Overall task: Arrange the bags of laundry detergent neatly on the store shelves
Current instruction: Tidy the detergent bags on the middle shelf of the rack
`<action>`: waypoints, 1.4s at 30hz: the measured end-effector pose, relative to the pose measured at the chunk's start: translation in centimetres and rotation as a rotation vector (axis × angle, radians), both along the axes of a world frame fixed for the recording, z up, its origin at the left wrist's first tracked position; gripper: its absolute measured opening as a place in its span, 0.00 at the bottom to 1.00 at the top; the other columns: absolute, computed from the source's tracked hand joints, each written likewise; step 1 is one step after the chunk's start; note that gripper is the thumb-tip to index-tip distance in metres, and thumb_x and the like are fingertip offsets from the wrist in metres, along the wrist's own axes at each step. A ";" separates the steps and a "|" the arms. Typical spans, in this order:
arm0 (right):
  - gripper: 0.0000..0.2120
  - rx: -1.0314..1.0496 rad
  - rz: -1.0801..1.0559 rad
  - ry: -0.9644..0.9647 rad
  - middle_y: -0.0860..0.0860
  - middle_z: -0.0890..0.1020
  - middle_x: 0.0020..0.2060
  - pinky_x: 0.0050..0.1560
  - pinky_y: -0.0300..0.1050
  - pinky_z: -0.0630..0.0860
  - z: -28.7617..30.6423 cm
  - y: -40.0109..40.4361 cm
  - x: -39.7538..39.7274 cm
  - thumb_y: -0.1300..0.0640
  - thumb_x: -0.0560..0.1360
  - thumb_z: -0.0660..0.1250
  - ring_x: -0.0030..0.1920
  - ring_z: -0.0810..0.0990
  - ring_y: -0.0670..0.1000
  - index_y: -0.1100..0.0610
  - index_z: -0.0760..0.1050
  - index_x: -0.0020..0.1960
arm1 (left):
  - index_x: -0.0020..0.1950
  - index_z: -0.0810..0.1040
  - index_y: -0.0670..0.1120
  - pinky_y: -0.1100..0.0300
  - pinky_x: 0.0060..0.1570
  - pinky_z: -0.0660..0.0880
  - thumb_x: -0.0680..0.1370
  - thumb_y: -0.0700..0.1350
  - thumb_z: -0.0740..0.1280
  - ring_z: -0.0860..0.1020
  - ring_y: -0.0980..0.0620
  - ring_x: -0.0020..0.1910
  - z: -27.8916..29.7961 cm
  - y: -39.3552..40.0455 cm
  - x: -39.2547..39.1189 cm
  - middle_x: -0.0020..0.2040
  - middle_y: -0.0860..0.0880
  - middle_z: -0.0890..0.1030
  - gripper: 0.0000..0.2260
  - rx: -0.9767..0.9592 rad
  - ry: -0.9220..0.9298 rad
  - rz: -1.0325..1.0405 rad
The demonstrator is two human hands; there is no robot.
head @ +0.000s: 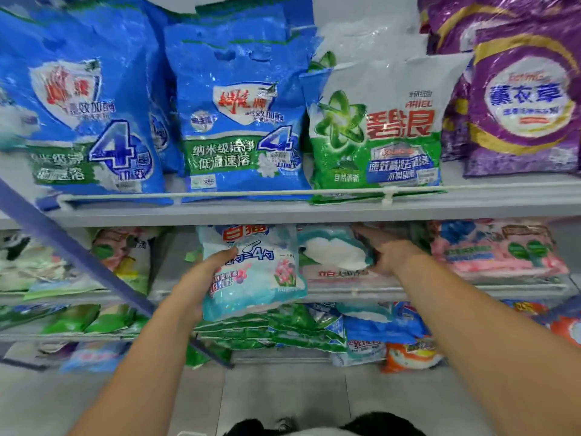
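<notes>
The left hand (201,278) grips a light-blue bag (254,272) by its left edge, thumb over the printed face and the fingers hidden behind it, so the bag stands upright, long axis vertical, its top tucked under the upper shelf (314,212) and its bottom hanging out past the front edge of the middle shelf (440,291). It is not yet seated on that shelf. Just to its right a teal-and-white bag (333,253) lies on the middle shelf with its face turned up and tilted forward, its long axis running left to right. The right hand (390,256) rests on that bag's right end, index finger stretched toward the back of the shelf; whether the other fingers curl round the edge or only press on it cannot be told. That is the relation that matters: the held bag must go straight back, away from the person, into the gap at the left of the lying bag, and the left hand already has it, while the right hand looks placed to keep the neighbour from sliding into that gap. Further right on the same shelf lies a pink bag (496,250). On the upper shelf stand blue bags (239,121), a green bag (377,127) and purple bags (522,111).
</notes>
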State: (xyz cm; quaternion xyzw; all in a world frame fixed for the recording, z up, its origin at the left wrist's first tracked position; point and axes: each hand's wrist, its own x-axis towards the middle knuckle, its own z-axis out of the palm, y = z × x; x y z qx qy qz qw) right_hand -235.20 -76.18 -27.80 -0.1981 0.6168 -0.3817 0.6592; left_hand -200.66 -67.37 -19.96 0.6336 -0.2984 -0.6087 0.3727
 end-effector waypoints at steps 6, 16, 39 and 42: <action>0.09 0.001 0.021 -0.128 0.58 0.87 0.40 0.36 0.60 0.82 5.5 2.7 3.8 0.53 0.75 0.72 0.36 0.85 0.58 0.58 0.81 0.48 | 0.60 0.81 0.50 0.48 0.52 0.80 0.66 0.58 0.79 0.84 0.41 0.52 -0.6 -1.5 0.7 0.56 0.44 0.85 0.25 0.007 0.010 0.012; 0.07 0.020 -0.001 -0.174 0.58 0.86 0.44 0.45 0.63 0.82 4.3 7.6 1.4 0.60 0.76 0.69 0.44 0.84 0.60 0.59 0.79 0.53 | 0.59 0.81 0.44 0.46 0.47 0.82 0.75 0.48 0.73 0.86 0.43 0.38 -0.2 -0.1 0.3 0.47 0.40 0.87 0.15 0.044 0.055 0.024; 0.48 -0.166 0.317 -0.249 0.61 0.83 0.59 0.49 0.55 0.83 4.1 22.9 0.5 0.55 0.47 0.88 0.57 0.83 0.62 0.59 0.77 0.65 | 0.58 0.80 0.42 0.44 0.33 0.82 0.77 0.42 0.68 0.86 0.38 0.36 2.2 20.2 3.2 0.46 0.37 0.86 0.11 0.037 0.137 0.226; 0.47 -0.218 0.320 -0.231 0.60 0.82 0.61 0.55 0.59 0.81 4.9 24.5 3.8 0.54 0.50 0.87 0.60 0.82 0.63 0.58 0.76 0.68 | 0.59 0.79 0.42 0.43 0.35 0.82 0.77 0.42 0.68 0.85 0.37 0.38 2.8 22.1 7.3 0.49 0.36 0.86 0.12 0.002 0.150 0.241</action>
